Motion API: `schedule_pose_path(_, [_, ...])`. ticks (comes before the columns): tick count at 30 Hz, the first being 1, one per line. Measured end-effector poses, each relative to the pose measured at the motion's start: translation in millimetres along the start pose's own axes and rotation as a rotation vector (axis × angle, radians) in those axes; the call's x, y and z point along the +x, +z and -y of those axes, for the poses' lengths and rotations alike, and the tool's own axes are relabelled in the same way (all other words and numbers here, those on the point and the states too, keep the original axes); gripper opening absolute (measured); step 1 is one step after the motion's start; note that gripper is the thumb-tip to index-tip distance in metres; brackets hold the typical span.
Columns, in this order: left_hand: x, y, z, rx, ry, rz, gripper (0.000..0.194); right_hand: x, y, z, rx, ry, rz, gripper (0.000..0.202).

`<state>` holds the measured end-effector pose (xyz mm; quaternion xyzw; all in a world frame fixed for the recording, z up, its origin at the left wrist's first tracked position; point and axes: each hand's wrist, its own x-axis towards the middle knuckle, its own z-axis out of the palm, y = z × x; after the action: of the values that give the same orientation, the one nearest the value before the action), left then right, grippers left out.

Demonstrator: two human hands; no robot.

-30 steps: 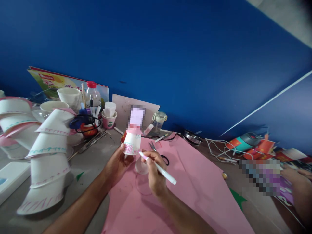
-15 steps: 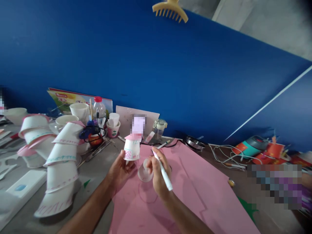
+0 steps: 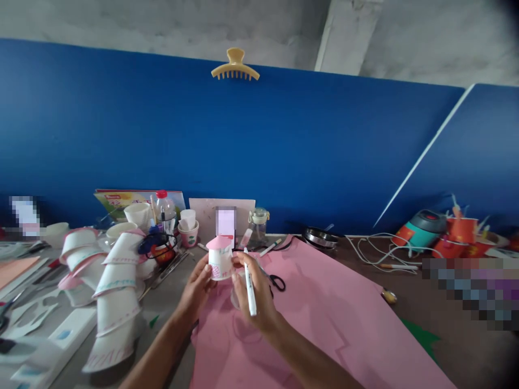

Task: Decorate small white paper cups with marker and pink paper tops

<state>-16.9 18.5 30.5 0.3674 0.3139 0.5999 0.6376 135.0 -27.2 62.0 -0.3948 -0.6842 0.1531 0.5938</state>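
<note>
Paper cup (image 3: pixel 221 263), pink-topped, inverted: raised above the near-left part of the pink paper (image 3: pixel 316 308); its lower sides partly covered by fingertips. Left hand (image 3: pixel 197 287): thumb and fingers pinching the cup's left side; far fingers hidden. Right hand (image 3: pixel 257 294): closed around a white marker (image 3: pixel 250 296), fingertips at the cup's right side; marker tip hard to make out. Clear round object (image 3: pixel 235 299): mostly covered by the right hand. Scissors (image 3: pixel 281 278): on the paper, beside that hand, blades partly hidden. Phone-like screen (image 3: pixel 226 222): pixelated, its lower part behind the cup. Right-edge patch (image 3: pixel 474 294): pixelated, contents unreadable. Chain of nested cups (image 3: pixel 117 289): at left, overlapping one another. Red-capped bottle (image 3: pixel 165 208): behind, partly blocked. Lidded jar (image 3: pixel 258 222): right of the screen. Yellow claw clip (image 3: pixel 235 66): atop the blue partition (image 3: pixel 284 146).
</note>
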Motion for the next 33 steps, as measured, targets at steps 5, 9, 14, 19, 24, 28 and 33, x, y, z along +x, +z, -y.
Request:
schedule_pose_path(5, [-4.2,-0.1,-3.2,0.246,0.076,0.01,0.053,0.3,-1.8,-1.2,-0.096,-0.047,-0.024,0.036])
schedule_pose_path(9, [-4.3,-0.4,-3.6,0.395,0.17,0.011,0.058,-0.7,1.0,-1.8,-0.103,-0.063,-0.002,0.035])
schedule_pose_path(14, [0.8,-3.1,-5.0,0.603,0.255,-0.019,0.051,-1.1,2.7,0.4,-0.131,-0.105,0.021,0.038])
schedule_pose_path(19, [9.2,-10.5,-6.7,0.781,0.328,-0.243,0.047,0.0,-2.7,4.6,-0.148,-0.102,0.041,0.041])
schedule_pose_path(24, [7.9,-27.3,-18.0,0.888,0.343,-0.431,0.044,0.7,-5.5,1.8,-0.131,-0.097,0.05,0.039])
schedule_pose_path(28, [-8.7,-47.3,-25.0,0.932,0.274,-0.463,0.033,0.7,-5.2,-1.4,-0.116,-0.094,0.055,0.035])
schedule_pose_path(33, [-32.0,-67.1,-17.8,0.911,0.211,-0.527,0.026,5.4,-12.9,4.1,-0.09,-0.083,0.035,0.035])
